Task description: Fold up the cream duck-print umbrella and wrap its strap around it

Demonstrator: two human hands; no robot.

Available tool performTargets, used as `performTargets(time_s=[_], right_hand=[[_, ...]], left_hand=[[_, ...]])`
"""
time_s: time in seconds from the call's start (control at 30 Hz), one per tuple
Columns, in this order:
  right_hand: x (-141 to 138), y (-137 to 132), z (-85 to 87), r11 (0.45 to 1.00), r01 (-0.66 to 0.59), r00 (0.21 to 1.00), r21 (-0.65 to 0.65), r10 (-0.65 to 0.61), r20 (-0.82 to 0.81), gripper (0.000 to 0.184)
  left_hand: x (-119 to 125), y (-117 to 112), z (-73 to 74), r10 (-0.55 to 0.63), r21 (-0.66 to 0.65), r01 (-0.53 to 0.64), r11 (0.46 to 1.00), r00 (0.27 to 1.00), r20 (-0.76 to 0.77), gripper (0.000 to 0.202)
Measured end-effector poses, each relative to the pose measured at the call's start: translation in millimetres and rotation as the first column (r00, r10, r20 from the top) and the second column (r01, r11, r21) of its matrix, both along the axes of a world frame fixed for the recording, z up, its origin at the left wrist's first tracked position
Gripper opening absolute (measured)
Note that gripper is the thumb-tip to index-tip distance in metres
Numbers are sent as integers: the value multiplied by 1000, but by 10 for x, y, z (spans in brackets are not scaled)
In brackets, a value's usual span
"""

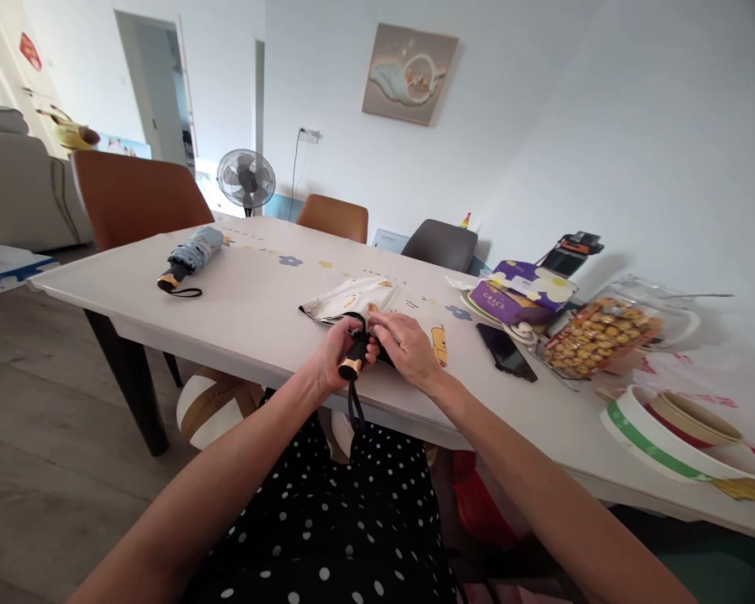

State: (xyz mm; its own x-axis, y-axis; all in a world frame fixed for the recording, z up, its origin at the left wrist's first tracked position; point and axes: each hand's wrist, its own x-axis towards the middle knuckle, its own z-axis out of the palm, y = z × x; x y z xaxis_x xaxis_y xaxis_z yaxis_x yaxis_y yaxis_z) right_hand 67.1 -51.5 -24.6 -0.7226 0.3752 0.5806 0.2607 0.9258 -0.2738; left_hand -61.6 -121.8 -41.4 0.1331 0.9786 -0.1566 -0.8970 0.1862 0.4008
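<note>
A cream folding umbrella [352, 298] lies on the white table [257, 319] right in front of me. My left hand [336, 352] is closed around its black and tan handle at the table's near edge, and a black wrist strap hangs down from it. My right hand [406, 342] presses on the umbrella's gathered end beside the handle, fingers curled over it. A second folded umbrella, pale blue [192, 256], rests at the table's far left, untouched.
A black phone [505, 351], a purple box [519, 294], a clear tub of snacks [604, 331] and stacked bowls [679, 428] crowd the right side. Brown chairs [132, 197] stand behind the table, with a fan [247, 179] farther back.
</note>
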Motion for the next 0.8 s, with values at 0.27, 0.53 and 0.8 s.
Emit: performTargets(time_s=[0.27, 0.53, 0.8], right_hand=[[35, -101, -145, 986, -45, 993, -158, 26, -117, 47], [-1, -10, -326, 947, -166, 879, -275, 15, -477, 41], [266, 156, -202, 786, 218, 573, -579, -583, -576, 42]], left_hand=[[42, 82, -66, -18, 26, 19, 999, 998, -67, 17], [28, 60, -33, -57, -60, 52, 997, 995, -85, 19], [-41, -8, -56, 53, 8, -58, 998, 959, 279, 15]])
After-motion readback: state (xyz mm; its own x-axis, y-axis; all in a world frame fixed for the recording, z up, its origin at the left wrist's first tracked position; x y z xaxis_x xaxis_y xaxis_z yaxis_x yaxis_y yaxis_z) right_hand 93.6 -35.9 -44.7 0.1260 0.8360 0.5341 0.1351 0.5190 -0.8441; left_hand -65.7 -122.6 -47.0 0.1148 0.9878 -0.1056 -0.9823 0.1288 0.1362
